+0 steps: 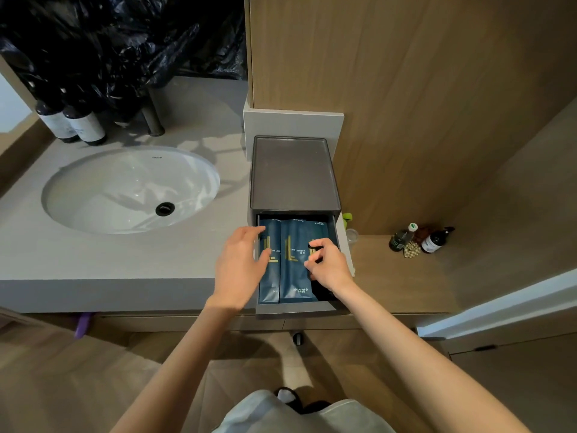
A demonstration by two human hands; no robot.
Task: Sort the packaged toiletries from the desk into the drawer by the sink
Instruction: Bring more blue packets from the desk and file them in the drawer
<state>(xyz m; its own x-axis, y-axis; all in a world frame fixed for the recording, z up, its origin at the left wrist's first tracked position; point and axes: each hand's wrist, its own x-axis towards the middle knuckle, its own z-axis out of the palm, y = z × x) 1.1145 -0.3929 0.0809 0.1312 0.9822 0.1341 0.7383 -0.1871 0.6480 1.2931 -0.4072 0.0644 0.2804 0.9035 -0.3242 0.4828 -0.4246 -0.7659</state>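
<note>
Since the task's packets are looking like thin foil pouches, I am judging them light, pliant and rather slick, likely to slide over one another and to buckle if pushed end-on. An edge or a sealed end is offering the surest hold, by a light pinch, while a flat palm is suiting any sideways nudge.

Three blue packets are lying lengthwise, side by side, in the open drawer (299, 307) on the worktop (125, 260) just right of the sink (131, 189).

The left hand (239, 264) is hovering over the drawer's left wall with its fingers (253, 232) straight and apart; the thumb tip is touching the left packet (270, 282) near its gold mark, and nothing is being gripped.

The middle packet (295, 276) is lying free between the two hands, touched by neither as far as I can tell.

The right hand (327, 267) is sitting over the right packet (321, 229), its fingers (326, 245) curled, with thumb and forefinger seemingly pinching that packet at mid-length. Most of it is hiding beneath the hand, so the exact hold is staying uncertain.
</note>
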